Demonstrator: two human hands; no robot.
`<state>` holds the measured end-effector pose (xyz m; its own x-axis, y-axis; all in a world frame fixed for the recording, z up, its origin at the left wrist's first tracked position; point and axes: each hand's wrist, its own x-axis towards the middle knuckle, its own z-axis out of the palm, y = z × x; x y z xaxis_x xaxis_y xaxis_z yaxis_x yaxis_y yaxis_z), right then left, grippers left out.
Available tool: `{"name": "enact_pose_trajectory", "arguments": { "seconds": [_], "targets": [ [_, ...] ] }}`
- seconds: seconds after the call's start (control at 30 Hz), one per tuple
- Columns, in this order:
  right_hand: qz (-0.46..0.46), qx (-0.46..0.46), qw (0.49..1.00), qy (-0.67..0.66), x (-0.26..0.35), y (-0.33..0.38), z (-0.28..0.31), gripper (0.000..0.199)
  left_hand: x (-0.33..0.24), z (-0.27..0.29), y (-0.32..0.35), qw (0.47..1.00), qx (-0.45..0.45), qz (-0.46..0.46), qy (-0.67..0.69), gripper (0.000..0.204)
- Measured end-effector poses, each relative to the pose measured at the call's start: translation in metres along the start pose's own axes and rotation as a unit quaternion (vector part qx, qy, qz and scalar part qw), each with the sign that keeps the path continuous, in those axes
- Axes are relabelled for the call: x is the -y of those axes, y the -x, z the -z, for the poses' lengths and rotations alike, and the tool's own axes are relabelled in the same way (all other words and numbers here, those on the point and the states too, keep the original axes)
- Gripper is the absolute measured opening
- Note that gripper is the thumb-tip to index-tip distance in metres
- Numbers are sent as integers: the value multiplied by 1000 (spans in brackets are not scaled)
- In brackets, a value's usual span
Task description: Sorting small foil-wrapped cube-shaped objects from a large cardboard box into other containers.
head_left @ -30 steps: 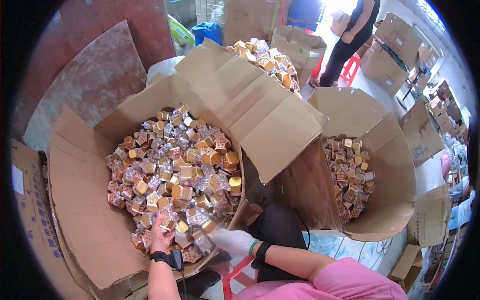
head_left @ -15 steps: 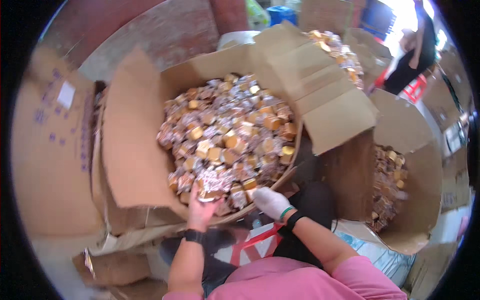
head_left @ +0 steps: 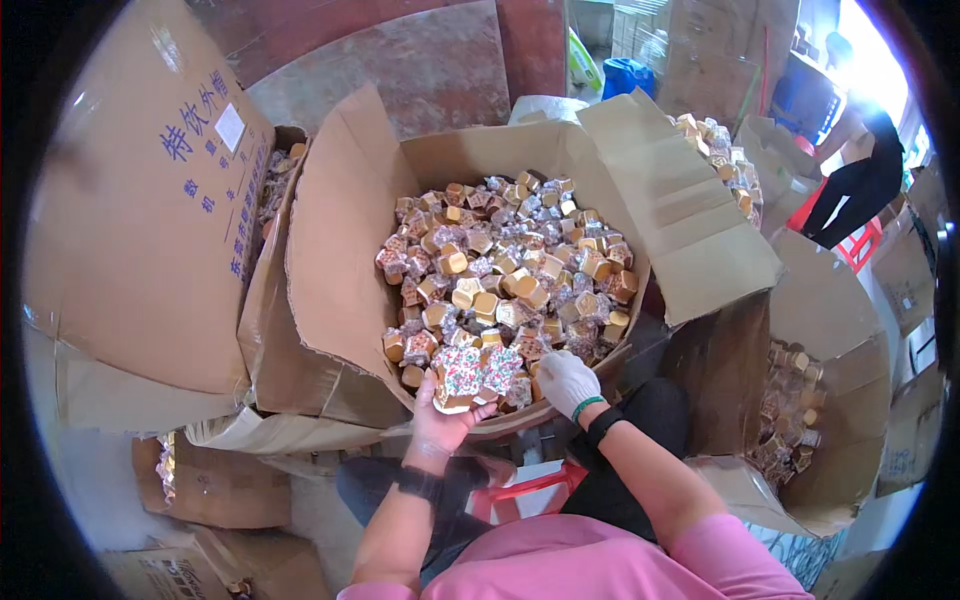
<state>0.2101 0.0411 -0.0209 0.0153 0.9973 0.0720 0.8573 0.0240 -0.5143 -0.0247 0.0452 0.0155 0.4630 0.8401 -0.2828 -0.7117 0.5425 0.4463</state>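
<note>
My bare left hand (head_left: 447,412), a dark band on its wrist, is closed around a cluster of gold-sided pieces with speckled tops (head_left: 462,375). The tops are dotted red, green and white. This cluster is above the near part of a large open cardboard box (head_left: 345,250). Inside the box lies a heap of small angular gold pieces (head_left: 525,290), many with clear crinkled film. My right hand (head_left: 568,384), in a white glove, is just right of the cluster, by the box's near rim. Its fingers are curled, and anything within them is hidden.
A second open box (head_left: 835,400) with similar pieces stands at the right. A tall carton (head_left: 140,220) is at the left. Beyond the far-right flap is another heap (head_left: 735,170). Under me is a red stool (head_left: 530,490). A person in dark clothes (head_left: 860,180) is at the far right.
The view has shifted, so the boxes appear farther right and lower. My left hand still holds the cluster, whose speckled tops now show clearly. My right hand remains near the box's rim.
</note>
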Motion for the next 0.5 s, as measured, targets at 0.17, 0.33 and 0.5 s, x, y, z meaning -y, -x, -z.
{"name": "enact_pose_trajectory", "arguments": {
  "seconds": [0.17,0.33,0.5],
  "targets": [
    [-125,20,817,-562,29,10,43,22,6,-3,5,998,-11,8,-60,70],
    [86,16,942,-325,39,11,55,26,10,-2,11,995,-15,25,-100,67],
    [-41,45,933,-353,39,28,41,36,15,-7,5,998,-57,-3,28,61]
  ]
}}
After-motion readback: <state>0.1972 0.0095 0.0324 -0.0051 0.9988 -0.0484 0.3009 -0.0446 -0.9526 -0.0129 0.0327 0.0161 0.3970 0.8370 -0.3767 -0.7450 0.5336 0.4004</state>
